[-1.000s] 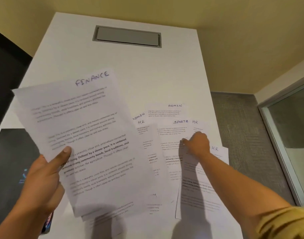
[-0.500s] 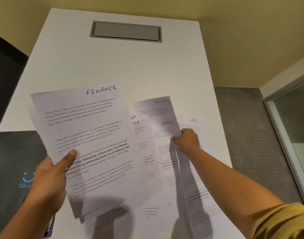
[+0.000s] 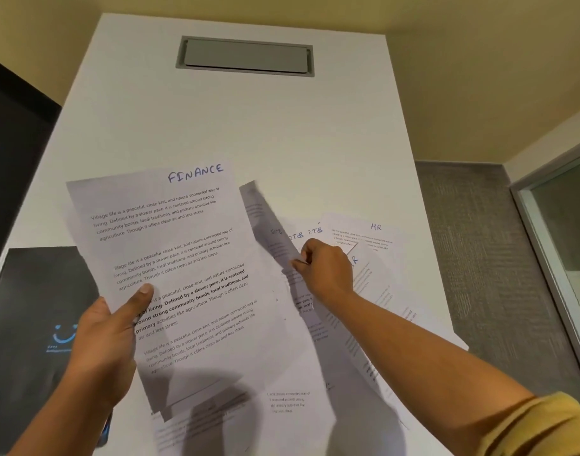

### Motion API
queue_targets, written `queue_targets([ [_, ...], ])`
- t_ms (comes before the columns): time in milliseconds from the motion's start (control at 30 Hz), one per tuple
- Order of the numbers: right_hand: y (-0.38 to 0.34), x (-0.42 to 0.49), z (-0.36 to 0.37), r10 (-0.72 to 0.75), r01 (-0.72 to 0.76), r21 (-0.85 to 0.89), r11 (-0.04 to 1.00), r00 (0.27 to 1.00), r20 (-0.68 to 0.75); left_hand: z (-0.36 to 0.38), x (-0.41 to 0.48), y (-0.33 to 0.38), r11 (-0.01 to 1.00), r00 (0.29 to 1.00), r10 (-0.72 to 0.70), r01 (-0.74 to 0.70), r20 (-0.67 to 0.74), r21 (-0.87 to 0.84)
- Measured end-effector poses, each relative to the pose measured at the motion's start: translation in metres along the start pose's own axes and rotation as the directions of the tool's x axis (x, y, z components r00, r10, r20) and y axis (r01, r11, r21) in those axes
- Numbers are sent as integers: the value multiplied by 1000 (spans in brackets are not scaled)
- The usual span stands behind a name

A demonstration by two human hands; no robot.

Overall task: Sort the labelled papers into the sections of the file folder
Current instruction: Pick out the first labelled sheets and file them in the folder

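My left hand (image 3: 107,337) grips a small stack of printed sheets above the white table, thumb on top; the top sheet is marked FINANCE (image 3: 183,245). To its right my right hand (image 3: 325,271) pinches the edge of a lifted sheet (image 3: 265,225), which curls up on edge so its label cannot be read. Under that hand several more labelled papers lie fanned on the table, among them one marked HR (image 3: 367,235) and others with partly hidden SPORTS labels (image 3: 310,233). The dark file folder (image 3: 28,311) lies flat at the table's left edge, partly behind my left hand.
A grey cable hatch (image 3: 246,56) is set into the far end of the white table (image 3: 236,126). Grey carpet (image 3: 473,245) and a glass partition (image 3: 565,232) lie to the right, beyond the table edge.
My right hand has lifted its pinched sheet off the fanned pile and swung it left toward the held stack, so it now stands on edge. More labels beneath are uncovered. The left hand's stack has barely moved.
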State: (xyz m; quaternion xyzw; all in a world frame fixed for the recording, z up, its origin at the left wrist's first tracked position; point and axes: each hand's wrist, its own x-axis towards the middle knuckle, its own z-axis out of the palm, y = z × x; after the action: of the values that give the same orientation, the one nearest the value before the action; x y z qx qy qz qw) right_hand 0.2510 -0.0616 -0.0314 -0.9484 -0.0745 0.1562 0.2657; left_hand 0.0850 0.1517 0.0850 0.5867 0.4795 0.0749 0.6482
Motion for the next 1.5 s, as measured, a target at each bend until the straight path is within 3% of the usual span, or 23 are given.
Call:
queue_targets([
  [167, 3, 4, 1, 56, -59, 117, 991, 998, 33, -6, 7, -9, 999, 1000, -30, 30, -6, -43],
  [333, 7, 11, -10, -8, -23, 203, 979, 988, 153, -5, 12, -14, 996, 999, -54, 53, -1, -68],
  [433, 22, 13, -22, -73, 62, 196, 979, 996, 51, -2, 11, -13, 997, 999, -45, 45, 5, -63],
  [533, 53, 8, -35, 35, -34, 79, 996, 999, -8, -1, 13, -12, 997, 999, -40, 39, -6, -72],
  [700, 106, -33, -46, 273, -230, -303, 925, 956, 108, -5, 15, -14, 995, 999, -46, 46, 0, -85],
  [800, 131, -61, -48, 478, -434, -303, 848, 875, 84, -10, 13, -17, 994, 998, -45, 49, 44, -97],
  [900, 144, -75, -52, 557, -531, -316, 787, 831, -9, -16, 8, -22, 994, 997, -11, 19, 73, -110],
  [1100, 145, -84, -62, 599, -580, -352, 735, 798, -65, -29, -12, -32, 994, 996, 21, -12, 81, -111],
  [1200, 145, -88, -64, 561, -519, -390, 760, 828, -9, -34, -22, -38, 996, 996, 15, -7, 87, -94],
  [1367, 135, -95, -49, 511, -496, -301, 815, 859, -33, -42, -40, -50, 996, 996, 16, -8, 85, -93],
  [1500, 132, -90, -41, 619, -615, -128, 778, 785, -10, -43, -55, -57, 997, 991, 6, 4, 131, -74],
])
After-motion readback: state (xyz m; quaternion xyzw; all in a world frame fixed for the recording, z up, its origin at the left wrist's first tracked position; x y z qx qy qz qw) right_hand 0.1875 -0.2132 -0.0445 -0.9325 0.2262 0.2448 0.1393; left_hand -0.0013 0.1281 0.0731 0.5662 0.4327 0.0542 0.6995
